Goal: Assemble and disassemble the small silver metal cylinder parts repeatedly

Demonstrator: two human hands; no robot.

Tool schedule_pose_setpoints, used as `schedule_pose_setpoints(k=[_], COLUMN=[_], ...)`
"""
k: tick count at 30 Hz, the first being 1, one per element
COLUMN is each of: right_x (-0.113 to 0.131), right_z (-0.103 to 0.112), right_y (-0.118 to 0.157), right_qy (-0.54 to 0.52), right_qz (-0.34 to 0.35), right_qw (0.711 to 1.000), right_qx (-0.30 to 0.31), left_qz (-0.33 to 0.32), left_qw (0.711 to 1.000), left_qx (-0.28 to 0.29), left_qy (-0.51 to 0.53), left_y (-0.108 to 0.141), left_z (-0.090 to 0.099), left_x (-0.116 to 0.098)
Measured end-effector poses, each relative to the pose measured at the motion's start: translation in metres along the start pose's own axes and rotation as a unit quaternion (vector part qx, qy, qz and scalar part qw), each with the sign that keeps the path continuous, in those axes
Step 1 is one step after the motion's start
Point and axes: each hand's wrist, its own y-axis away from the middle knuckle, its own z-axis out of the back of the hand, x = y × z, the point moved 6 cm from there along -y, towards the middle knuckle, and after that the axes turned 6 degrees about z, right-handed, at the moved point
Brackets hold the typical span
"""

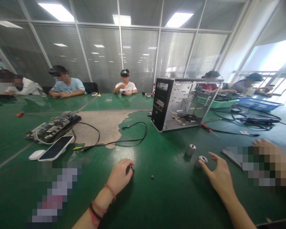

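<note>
**Metal cylinders on a green table**

The right hand point(218, 168) is wide, thumb and fingers spread beside the near cylinder point(202, 161); the far cylinder point(191, 149) stands just behind. The left hand point(122, 173) is curled over the green tabletop point(164, 203) — whether it grips anything, I cannot tell. Beyond — a beige patch point(92, 122), an open computer case point(164, 105), seated people and a glass partition point(100, 57).

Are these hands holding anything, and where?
It cannot be told: the left hand is curled, its grip hidden; the right hand overlaps a metal cylinder near its top.
</note>
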Motion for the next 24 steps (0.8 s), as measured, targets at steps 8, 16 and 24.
schedule_pose_setpoints(k=[8, 16, 24], right_x=[0.146, 0.197, 0.169], right_z=[-0.040, -0.073, -0.060], right_y=[0.038, 0.063, 0.034], right_qy=[-0.128, -0.105, -0.129], right_qz=[0.196, 0.251, 0.235], right_qw=[0.923, 0.869, 0.897], right_qx=[0.306, 0.412, 0.351], left_qz=[-0.002, -0.002, -0.008], left_qw=[1.000, 1.000, 1.000], left_qx=[0.008, 0.007, 0.012], left_qy=[-0.014, -0.009, -0.004], left_y=[0.001, 0.001, 0.003], left_z=[0.000, 0.000, -0.002], left_x=[-0.002, -0.001, -0.004])
